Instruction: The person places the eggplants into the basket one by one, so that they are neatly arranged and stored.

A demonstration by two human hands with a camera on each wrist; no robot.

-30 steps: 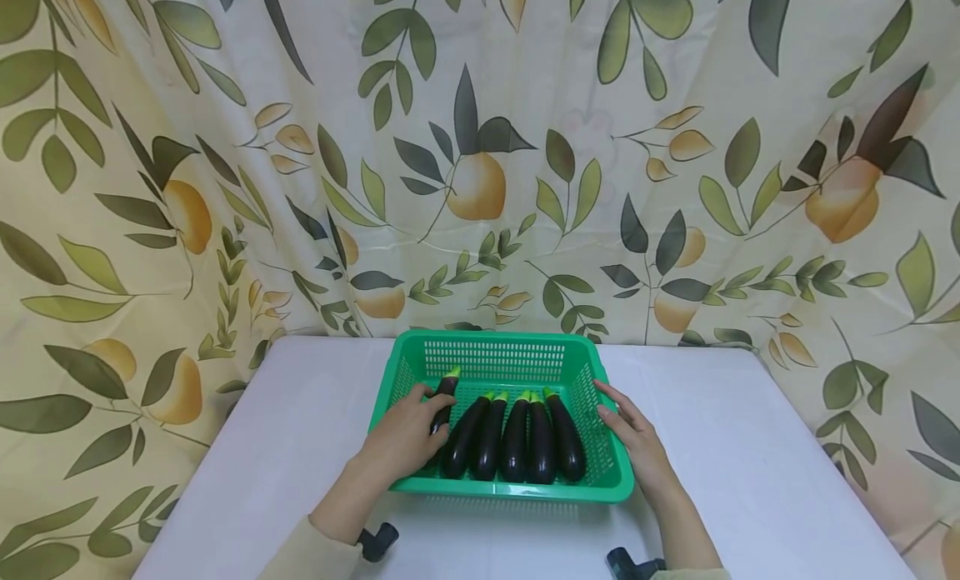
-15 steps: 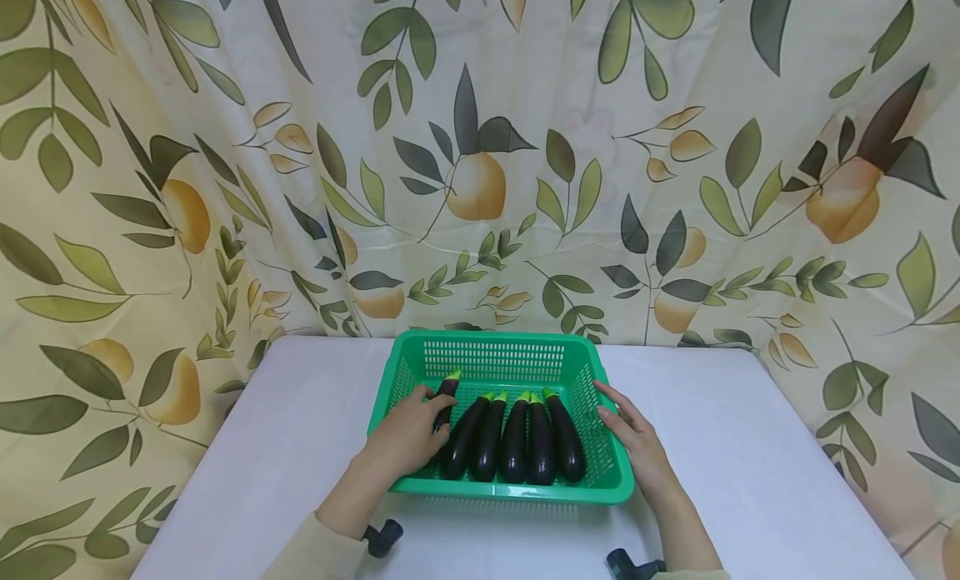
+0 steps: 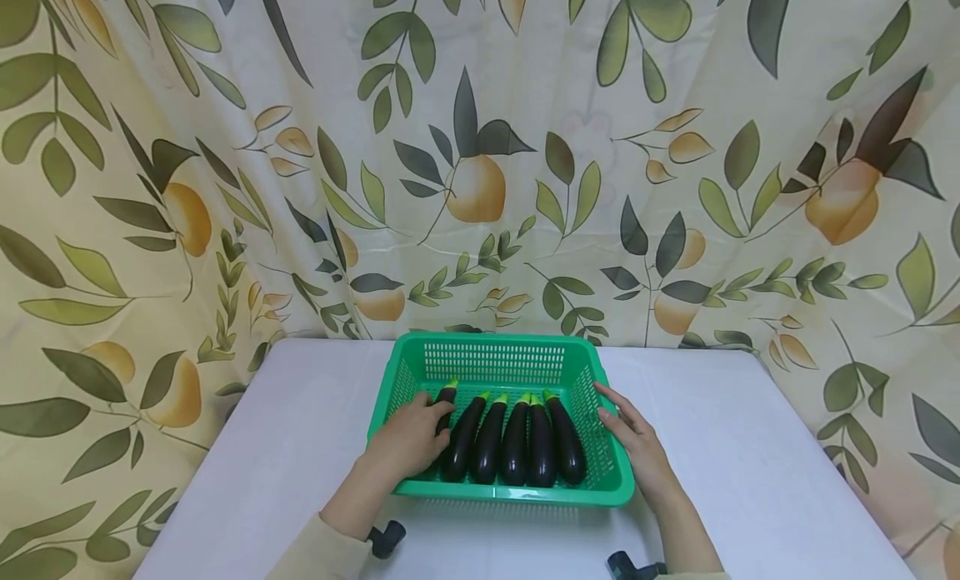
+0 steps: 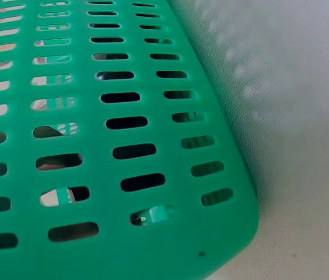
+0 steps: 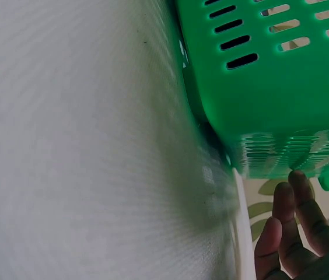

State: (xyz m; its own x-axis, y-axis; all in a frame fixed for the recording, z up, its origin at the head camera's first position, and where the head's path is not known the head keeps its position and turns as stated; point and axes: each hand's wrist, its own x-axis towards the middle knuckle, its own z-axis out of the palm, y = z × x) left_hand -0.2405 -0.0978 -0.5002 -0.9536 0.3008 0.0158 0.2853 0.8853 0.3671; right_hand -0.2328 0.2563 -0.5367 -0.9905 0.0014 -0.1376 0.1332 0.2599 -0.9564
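Observation:
In the head view a green plastic basket (image 3: pixel 495 343) holds a row of dark purple eggplants (image 3: pixel 514 442) with green stem ends. My left hand (image 3: pixel 408 434) reaches over the basket's left side and grips the leftmost eggplant (image 3: pixel 447 393), with the thumb on its right side. The hand covers most of that eggplant; its stem end points away from me. At the opposite side my right hand (image 3: pixel 636 434) rests on the basket's right rim, fingertips reaching over the edge. In the right wrist view, several fairly straight fingers (image 5: pixel 307 213) show beside the basket's outer wall.
The basket stands on a table with a white cloth (image 3: pixel 300 422). Behind it hangs a curtain (image 3: pixel 480 255) printed with fruit and leaves. The slotted basket wall (image 4: pixel 106 134) fills much of the left wrist view. A dark wrist mount (image 3: pixel 387 539) shows by the left sleeve.
The leftmost eggplant has shifted slightly toward me and lower in the basket, with my left hand still gripping it. My right hand has stayed at the rim.

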